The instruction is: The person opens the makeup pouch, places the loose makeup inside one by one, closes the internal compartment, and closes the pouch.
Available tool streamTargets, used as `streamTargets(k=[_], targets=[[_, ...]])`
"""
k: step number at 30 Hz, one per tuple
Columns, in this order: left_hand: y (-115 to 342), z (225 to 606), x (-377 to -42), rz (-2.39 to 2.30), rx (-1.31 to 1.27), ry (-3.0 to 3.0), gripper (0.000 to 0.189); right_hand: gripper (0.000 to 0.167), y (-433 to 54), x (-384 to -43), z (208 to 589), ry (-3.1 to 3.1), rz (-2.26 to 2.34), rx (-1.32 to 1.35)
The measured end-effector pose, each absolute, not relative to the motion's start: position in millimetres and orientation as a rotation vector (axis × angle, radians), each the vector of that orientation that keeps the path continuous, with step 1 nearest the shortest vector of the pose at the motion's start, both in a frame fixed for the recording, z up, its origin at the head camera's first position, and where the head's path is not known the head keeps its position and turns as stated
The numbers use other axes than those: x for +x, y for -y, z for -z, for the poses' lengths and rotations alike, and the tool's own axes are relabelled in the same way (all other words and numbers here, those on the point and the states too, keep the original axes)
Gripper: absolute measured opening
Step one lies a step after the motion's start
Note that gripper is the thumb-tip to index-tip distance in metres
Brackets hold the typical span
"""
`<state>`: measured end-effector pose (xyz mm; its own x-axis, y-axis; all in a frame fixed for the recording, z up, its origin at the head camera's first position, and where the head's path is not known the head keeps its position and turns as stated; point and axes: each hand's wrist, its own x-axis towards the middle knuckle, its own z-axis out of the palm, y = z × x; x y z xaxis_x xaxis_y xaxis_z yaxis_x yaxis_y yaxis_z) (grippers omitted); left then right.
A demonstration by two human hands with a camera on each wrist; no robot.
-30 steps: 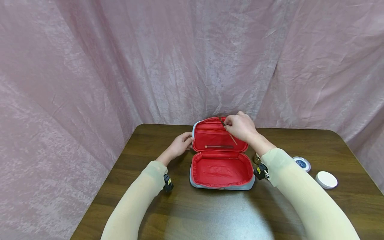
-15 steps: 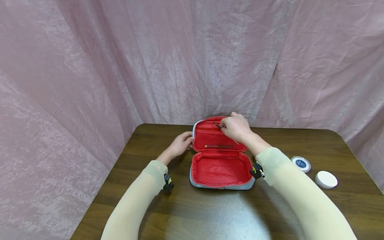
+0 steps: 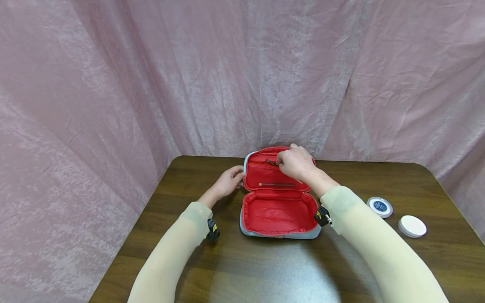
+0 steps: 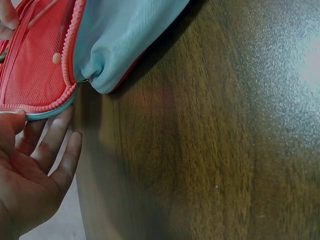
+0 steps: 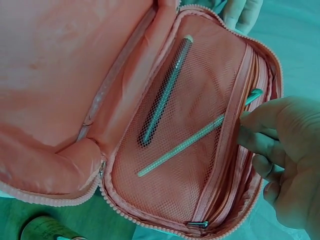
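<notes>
Pinching lid (image 3: 254, 173) of bag (image 3: 280, 216) at 9 o'clock with left hand (image 3: 228, 182), thumb (image 4: 9, 129) in front | resting half-curled right hand (image 3: 296, 162) at 1 o'clock by mouth of mesh pocket (image 5: 210, 65), beside slanted brush (image 5: 180, 148) mostly inside; cannot tell if holding it
</notes>
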<state>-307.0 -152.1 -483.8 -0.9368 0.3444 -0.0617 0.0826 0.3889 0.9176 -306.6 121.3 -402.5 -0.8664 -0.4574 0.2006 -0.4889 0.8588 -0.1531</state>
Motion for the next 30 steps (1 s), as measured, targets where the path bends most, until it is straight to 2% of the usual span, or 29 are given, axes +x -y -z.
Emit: streamTargets(k=[13, 30], targets=[[151.8, 485.1, -306.6, -1.579, 0.374, -2.406, 0.032, 0.010, -119.8, -303.3, 406.6, 2.839, -0.288, 0.775], [151.2, 486.4, -306.9, -1.580, 0.381, -2.423, 0.029, 0.014, -119.7, -303.1, 403.8, 2.820, -0.338, 0.793]])
